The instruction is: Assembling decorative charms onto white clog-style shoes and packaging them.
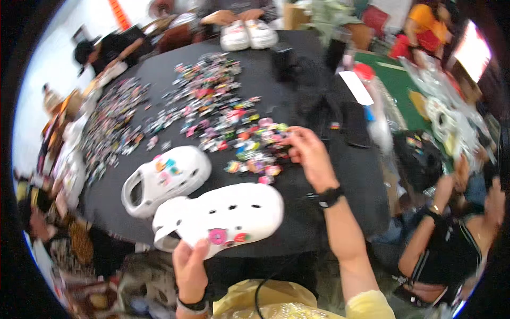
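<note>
My left hand (190,268) grips a white clog (249,210) by its lower edge, thumb on top, near the table's front edge. A pink ring-shaped charm (217,236) and a red strawberry-like charm (242,237) sit on its near side. Just behind it rests a second white clog (183,170), with several colourful charms on its top. My right hand (311,157) is at the right edge of a heap of small colourful shoe charms (255,141), its fingers curled together in a pinch. Whatever may be between those fingertips is too small to make out.
More charms (114,117) spread across the black table (329,207) to the far left. At the far edge, a person's hands touch a white pair of clogs (248,35). Dark objects (319,106) stand at the right. Other people sit around; a green table (390,80) holds plastic bags.
</note>
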`<move>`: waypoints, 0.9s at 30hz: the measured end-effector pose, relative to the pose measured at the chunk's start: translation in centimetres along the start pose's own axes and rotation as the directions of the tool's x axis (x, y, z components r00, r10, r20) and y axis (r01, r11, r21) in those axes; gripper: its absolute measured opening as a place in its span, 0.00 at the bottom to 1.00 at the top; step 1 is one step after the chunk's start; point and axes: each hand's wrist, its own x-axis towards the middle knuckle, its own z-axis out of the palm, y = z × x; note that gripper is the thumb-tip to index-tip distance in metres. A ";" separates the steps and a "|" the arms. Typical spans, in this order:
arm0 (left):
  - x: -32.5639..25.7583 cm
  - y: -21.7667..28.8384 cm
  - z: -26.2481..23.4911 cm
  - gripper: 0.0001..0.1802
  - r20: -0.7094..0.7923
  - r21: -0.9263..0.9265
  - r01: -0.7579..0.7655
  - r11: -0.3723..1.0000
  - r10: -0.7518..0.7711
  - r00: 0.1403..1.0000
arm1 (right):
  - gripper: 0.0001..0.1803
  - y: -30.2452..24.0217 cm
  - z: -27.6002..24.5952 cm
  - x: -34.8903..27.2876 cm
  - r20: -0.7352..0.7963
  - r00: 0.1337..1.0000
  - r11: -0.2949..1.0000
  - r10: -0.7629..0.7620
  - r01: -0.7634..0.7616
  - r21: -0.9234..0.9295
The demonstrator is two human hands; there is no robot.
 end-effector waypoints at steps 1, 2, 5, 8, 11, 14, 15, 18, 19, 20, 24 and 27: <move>-0.3 -0.3 -0.5 0.17 -0.016 0.023 0.049 0.999 -0.048 0.999 | 0.16 0.3 -0.3 0.2 0.010 1.000 1.000 0.009 -0.009 0.003; -0.7 -0.4 -0.4 0.15 0.027 -0.037 0.007 0.999 -0.006 1.000 | 0.16 0.7 -0.3 0.4 0.016 1.000 1.000 0.016 -0.016 0.003; -1.6 -0.9 -1.1 0.15 0.022 -0.028 0.050 0.998 -0.049 0.999 | 0.15 1.8 0.2 0.9 0.031 0.998 0.998 0.050 -0.051 0.037; -2.3 -1.6 -1.6 0.15 0.027 -0.035 0.017 0.999 -0.016 1.000 | 0.14 1.5 0.5 0.6 0.034 0.998 0.997 0.057 -0.059 0.055; -2.6 -1.9 -1.5 0.15 -0.013 -0.028 0.010 1.000 -0.011 1.000 | 0.13 1.2 0.9 0.3 0.031 0.997 0.997 0.066 -0.067 0.030; -2.9 -1.7 -1.4 0.15 -0.020 -0.053 0.014 0.998 -0.015 1.000 | 0.13 1.1 0.8 0.2 0.032 0.997 0.996 0.075 -0.077 0.041; -3.1 -1.5 -1.3 0.14 -0.029 -0.005 0.060 0.998 -0.060 0.998 | 0.13 1.1 0.6 0.2 0.039 0.997 0.997 0.067 -0.069 0.041; -3.0 -2.0 -1.0 0.14 -0.048 0.079 -0.008 0.997 0.012 0.999 | 0.13 1.0 0.2 0.1 0.040 0.997 0.998 0.068 -0.069 0.012; -2.9 -1.8 -1.1 0.14 -0.029 0.109 0.016 0.994 -0.013 0.999 | 0.14 1.1 0.1 0.2 0.045 0.996 0.997 0.071 -0.072 0.028; -2.9 -1.7 -1.2 0.14 -0.011 0.139 0.042 0.989 -0.041 0.999 | 0.14 1.3 0.2 0.2 0.052 0.996 0.997 0.068 -0.070 0.030; -2.6 -1.9 -1.6 0.15 -0.010 0.157 0.022 0.987 -0.020 1.000 | 0.15 1.3 0.7 0.1 0.048 0.996 0.998 0.069 -0.069 -0.003; -2.7 -1.8 -1.4 0.14 0.003 0.149 -0.008 0.989 0.007 1.000 | 0.16 1.3 0.4 0.1 0.048 0.997 0.999 0.052 -0.051 -0.017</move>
